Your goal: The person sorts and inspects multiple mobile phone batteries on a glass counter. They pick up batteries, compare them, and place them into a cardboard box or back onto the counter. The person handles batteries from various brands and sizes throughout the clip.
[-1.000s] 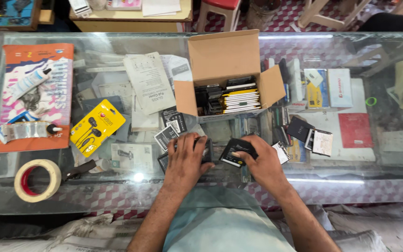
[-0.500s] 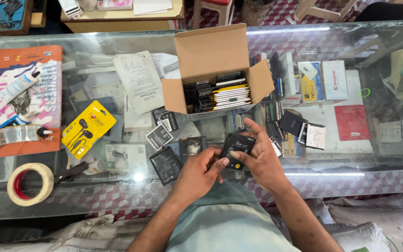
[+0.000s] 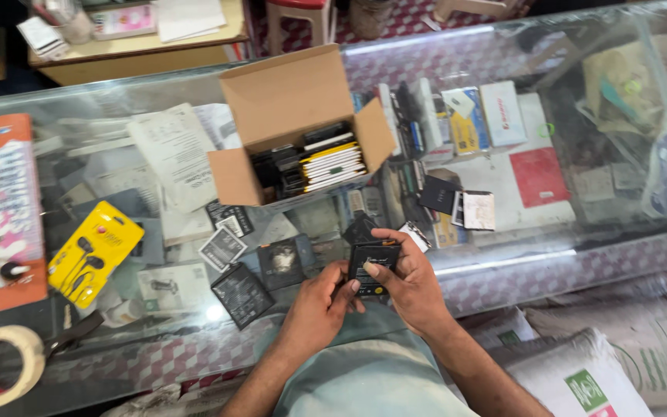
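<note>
— What's in the hands?

— A small black pack (image 3: 372, 266), flat, held by both just over the near edge of the glass counter (image 3: 596, 232)

— Which hand has it?

— The right hand (image 3: 414, 282) wraps its far and right edges, thumb across the face. The left hand (image 3: 319, 301) pinches the near left corner, fingers closed on it

— How does it lie?

— Face up toward the person, long axis running roughly away from them, slightly tilted. It sits between the two grips, more in the right one

— And around it?

— Loose black packs (image 3: 241, 289) lie on the glass left of the grip. The open box (image 3: 295, 131) of packs stands beyond it, well apart
</note>
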